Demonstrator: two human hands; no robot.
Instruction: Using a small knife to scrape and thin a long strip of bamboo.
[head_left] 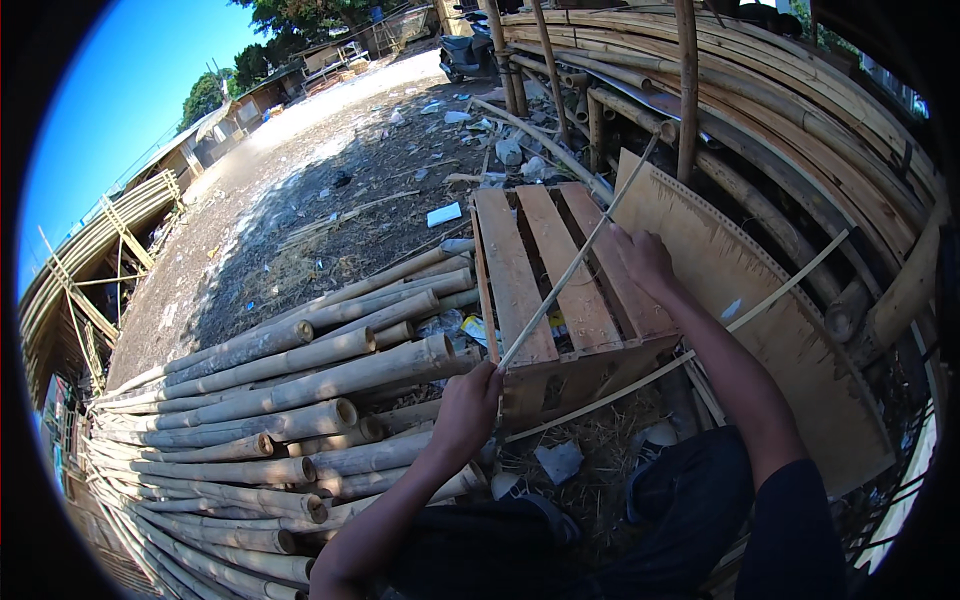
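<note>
A long thin bamboo strip [558,290] runs slantwise above a slatted wooden crate [530,270]. Its near end is gripped in my left hand [468,408], just off the crate's near left corner. Farther up the strip, my right hand [645,262] is closed with its fingertips at the strip, over the crate's right side; part of this grip is hidden. Another pale strip [780,300] lies slantwise under my right forearm, across a plywood sheet [720,260] that leans beside the crate.
Many cut bamboo poles [370,375] lie stacked on the left, ends toward me. Long split bamboo [780,80] is piled at the right behind upright posts [687,90]. Litter dots the dirt ground [290,230]. A motorbike [468,55] stands far back. Broken pieces [558,462] lie by my feet.
</note>
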